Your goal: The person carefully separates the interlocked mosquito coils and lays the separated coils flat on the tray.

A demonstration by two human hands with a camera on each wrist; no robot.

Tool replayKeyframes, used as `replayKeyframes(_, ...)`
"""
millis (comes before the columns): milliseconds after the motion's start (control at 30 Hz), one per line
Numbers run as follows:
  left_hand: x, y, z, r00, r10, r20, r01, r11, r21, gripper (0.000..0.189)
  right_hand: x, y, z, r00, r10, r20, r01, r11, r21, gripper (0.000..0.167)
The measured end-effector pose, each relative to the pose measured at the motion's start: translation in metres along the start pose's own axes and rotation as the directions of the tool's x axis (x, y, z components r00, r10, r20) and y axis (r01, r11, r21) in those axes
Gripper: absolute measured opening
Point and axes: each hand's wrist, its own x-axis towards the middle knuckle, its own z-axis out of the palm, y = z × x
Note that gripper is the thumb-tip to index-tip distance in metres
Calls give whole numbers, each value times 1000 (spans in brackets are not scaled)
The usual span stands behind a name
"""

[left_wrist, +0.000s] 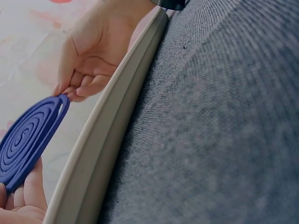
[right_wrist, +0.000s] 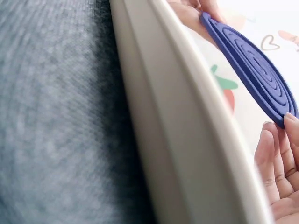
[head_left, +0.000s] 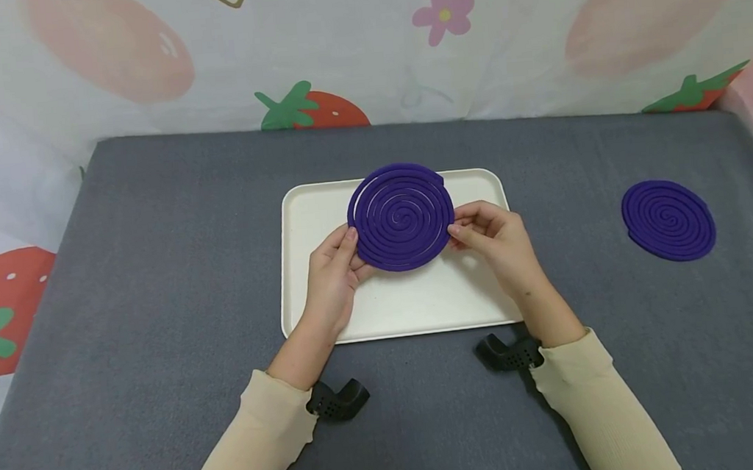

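On the grey-covered counter [head_left: 156, 296], the left hand [head_left: 333, 279] and right hand [head_left: 495, 244] pinch opposite sides of a round purple spiral mat [head_left: 403, 222] over a white tray [head_left: 383, 319], its outer end toward the counter's far right corner. The wrist views show it raised above the tray's rim; only the head view shows a second spiral mat [head_left: 669, 221] near the counter's right edge.

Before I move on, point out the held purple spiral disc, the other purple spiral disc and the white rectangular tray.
Held purple spiral disc [head_left: 402, 217]: head view, middle of its coils.
Other purple spiral disc [head_left: 670, 221]: head view, middle of its coils.
White rectangular tray [head_left: 415, 304]: head view, its bare base.
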Motion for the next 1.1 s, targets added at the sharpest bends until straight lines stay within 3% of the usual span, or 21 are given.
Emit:
replayKeyframes(200,0,0,-1,1000,-4,30,4,1000,-17,35,-1,-3,3,999,-45,-2,45,999,-28,17)
replayKeyframes(467,1,-1,-2,998,-54,19,54,998,-44,34,-1,-3,4,997,-71,-5,71,997,-40,14)
replayKeyframes(833,0,-1,-1,998,-46,32,46,999,-2,35,-2,-2,2,1000,-11,15,11,999,30,19)
replayKeyframes(1100,0,-1,-2,998,-54,36,54,999,-1,35,-2,-2,3,999,-27,33,28,1000,-15,22)
